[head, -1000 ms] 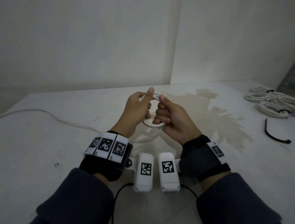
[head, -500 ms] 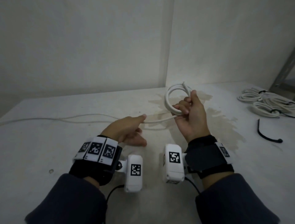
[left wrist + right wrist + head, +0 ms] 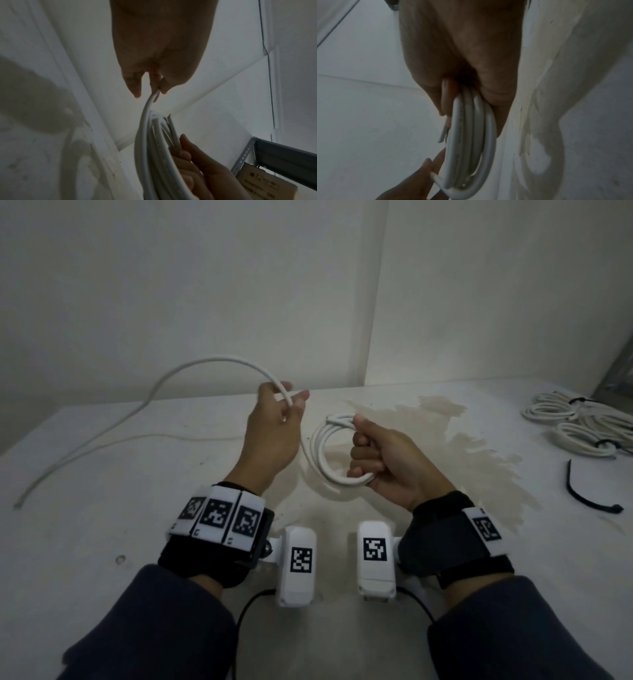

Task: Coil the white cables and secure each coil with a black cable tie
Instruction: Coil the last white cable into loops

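My right hand [image 3: 380, 453] grips a small coil of white cable [image 3: 322, 453] above the stained middle of the table; the right wrist view shows the coil [image 3: 471, 135] wedged between thumb and fingers. To its left my left hand [image 3: 274, 426] is raised and pinches the loose run of the same cable [image 3: 205, 364], which arches up and left, then trails across the table to its far left end. In the left wrist view the strand [image 3: 147, 108] runs from my left fingertips down into the coil. A black cable tie [image 3: 582, 494] lies loose at the right.
Several tied white cable coils [image 3: 579, 426] sit in a pile at the back right of the white table [image 3: 85, 542]. Walls meet in a corner behind it. A grey metal shelf upright [image 3: 243, 157] stands at the far right. A brownish stain [image 3: 462, 460] marks the middle.
My left hand rose from the table and lifted the loose cable into a high arc. My right hand brought the coil down and toward me, tilting it flatter.
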The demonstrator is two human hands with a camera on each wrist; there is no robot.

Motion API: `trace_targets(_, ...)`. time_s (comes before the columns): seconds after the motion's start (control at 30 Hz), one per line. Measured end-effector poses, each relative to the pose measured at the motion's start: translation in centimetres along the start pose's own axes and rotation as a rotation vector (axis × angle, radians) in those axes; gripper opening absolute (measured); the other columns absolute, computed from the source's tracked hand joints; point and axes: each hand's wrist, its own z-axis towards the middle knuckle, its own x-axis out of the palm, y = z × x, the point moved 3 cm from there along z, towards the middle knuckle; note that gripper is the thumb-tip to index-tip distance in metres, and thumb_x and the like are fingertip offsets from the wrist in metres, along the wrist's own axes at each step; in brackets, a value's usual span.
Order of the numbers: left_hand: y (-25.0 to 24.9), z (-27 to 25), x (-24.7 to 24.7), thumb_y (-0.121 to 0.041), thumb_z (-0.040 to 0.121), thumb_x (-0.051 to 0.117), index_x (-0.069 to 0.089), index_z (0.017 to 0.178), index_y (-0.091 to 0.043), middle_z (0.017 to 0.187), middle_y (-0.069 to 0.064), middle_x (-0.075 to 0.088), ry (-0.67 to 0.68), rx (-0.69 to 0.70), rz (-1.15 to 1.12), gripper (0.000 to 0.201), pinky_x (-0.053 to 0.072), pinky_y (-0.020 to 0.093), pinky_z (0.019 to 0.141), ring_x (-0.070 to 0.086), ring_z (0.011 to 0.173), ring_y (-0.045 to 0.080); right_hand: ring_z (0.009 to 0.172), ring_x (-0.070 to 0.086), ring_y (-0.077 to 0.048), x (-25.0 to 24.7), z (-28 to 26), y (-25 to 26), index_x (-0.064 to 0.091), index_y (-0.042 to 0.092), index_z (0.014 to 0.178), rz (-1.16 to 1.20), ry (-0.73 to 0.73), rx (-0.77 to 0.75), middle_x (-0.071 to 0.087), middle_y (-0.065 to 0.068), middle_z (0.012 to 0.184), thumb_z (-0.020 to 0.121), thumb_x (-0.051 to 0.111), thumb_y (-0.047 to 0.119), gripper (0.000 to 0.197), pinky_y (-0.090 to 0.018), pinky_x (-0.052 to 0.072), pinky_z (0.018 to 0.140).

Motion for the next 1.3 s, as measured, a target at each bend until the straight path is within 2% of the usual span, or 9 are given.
trace_targets(0.2, -0.3, -1.0, 0.7, -0.019, 0.104, 0.036, 0.052, 0.12, -0.004, 0.109, 0.01, 0.068, 0.246, -0.092, -0.196, 0.028, 0.06, 0.032, 0.067, 0.07, 0.08, 0.024, 0.033, 0.02, -0.005, 0.4, -0.5, 0.1, 0.038, 0.014, 0.063, -0.081, 0.104, 0.058, 0.023, 0.008, 0.044, 0.1, 0.044, 0.033, 0.041, -0.02, 0.033, 0.043)
trace_targets(0.37, 0.2, -1.4, 1.4, -0.022, 0.104, 0.034, 0.054, 0.124, -0.004, 0.066, 0.006, 0.059, 0.379, -0.138, -0.146, 0.034, 0.046, 0.021, 0.045, 0.054, 0.043, 0.01, 0.032, 0.02, -0.005, 0.8, -0.8, 0.0, 0.039, 0.014, 0.064, -0.118, 0.16, 0.1, 0.024, 0.008, 0.043, 0.1, 0.043, 0.034, 0.041, -0.019, 0.033, 0.04)
trace_targets(0.53, 0.2, -1.5, 1.6, -0.021, 0.104, 0.034, 0.059, 0.116, -0.004, 0.057, 0.0, 0.054, 0.47, -0.28, -0.276, 0.033, 0.032, 0.019, 0.042, 0.036, 0.036, 0.006, 0.033, 0.021, -0.005, 1.2, -0.7, -0.1, 0.042, 0.013, 0.064, -0.151, 0.176, 0.094, 0.024, 0.007, 0.045, 0.099, 0.045, 0.036, 0.042, -0.02, 0.035, 0.042)
trace_targets(0.7, 0.1, -1.4, 1.5, -0.07, 0.089, 0.02, 0.06, 0.108, -0.001, 0.062, 0.006, 0.046, 0.584, -0.435, -0.503, 0.082, 0.021, 0.018, 0.041, 0.029, 0.034, 0.008, 0.034, 0.021, -0.005, 1.5, -0.7, -0.2, 0.044, 0.013, 0.066, -0.182, 0.186, 0.064, 0.023, 0.008, 0.045, 0.098, 0.046, 0.037, 0.04, -0.02, 0.035, 0.044)
trace_targets(0.77, -0.1, -1.3, 1.4, -0.071, 0.083, 0.035, 0.058, 0.104, -0.004, 0.068, 0.007, 0.043, 0.641, -0.367, -0.378, 0.073, 0.021, 0.018, 0.041, 0.028, 0.036, 0.006, 0.035, 0.021, -0.005, 1.5, -0.7, -0.2, 0.045, 0.013, 0.066, -0.183, 0.191, 0.051, 0.023, 0.008, 0.045, 0.098, 0.046, 0.036, 0.04, -0.02, 0.035, 0.044)
trace_targets(0.83, -0.2, -1.5, 1.4, -0.05, 0.092, 0.047, 0.058, 0.094, -0.004, 0.072, 0.006, 0.045, 0.641, -0.27, -0.197, 0.048, 0.025, 0.016, 0.039, 0.028, 0.039, 0.005, 0.035, 0.022, -0.005, 1.6, -0.8, -0.2, 0.049, 0.011, 0.068, -0.197, 0.18, 0.046, 0.024, 0.007, 0.045, 0.099, 0.046, 0.035, 0.039, -0.021, 0.036, 0.044)
trace_targets(1.1, -0.4, -1.1, 0.7, -0.035, 0.1, 0.043, 0.056, 0.089, -0.005, 0.05, -0.005, 0.037, 0.548, -0.185, -0.091, 0.034, 0.026, 0.017, 0.038, 0.027, 0.04, 0.006, 0.045, 0.033, -0.016, 2.3, -1.0, 0.1, 0.058, 0.015, 0.075, -0.186, 0.137, -0.005, 0.032, -0.005, 0.055, 0.099, 0.049, 0.023, 0.026, -0.032, 0.042, 0.055)
trace_targets(1.17, -0.5, -1.0, 0.4, -0.035, 0.1, 0.044, 0.059, 0.085, -0.003, 0.048, -0.006, 0.039, 0.535, -0.154, -0.001, 0.038, 0.028, 0.018, 0.039, 0.029, 0.041, 0.008, 0.055, 0.049, -0.023, 2.1, -1.0, 0.2, 0.043, 0.017, 0.093, -0.227, 0.056, -0.051, 0.051, -0.012, 0.063, 0.096, 0.054, 0.02, 0.012, -0.037, 0.046, 0.064)
trace_targets(1.3, -0.3, -1.1, 0.4, -0.042, 0.097, 0.046, 0.066, 0.095, -0.001, 0.058, 0.001, 0.052, 0.546, -0.091, 0.388, 0.046, 0.035, 0.021, 0.043, 0.047, 0.051, 0.018, 0.101, 0.056, -0.021, 1.3, -1.0, 1.1, 0.038, 0.04, 0.122, -0.556, -0.12, -0.278, 0.058, -0.005, 0.107, 0.092, 0.06, 0.022, 0.041, -0.035, 0.047, 0.089)
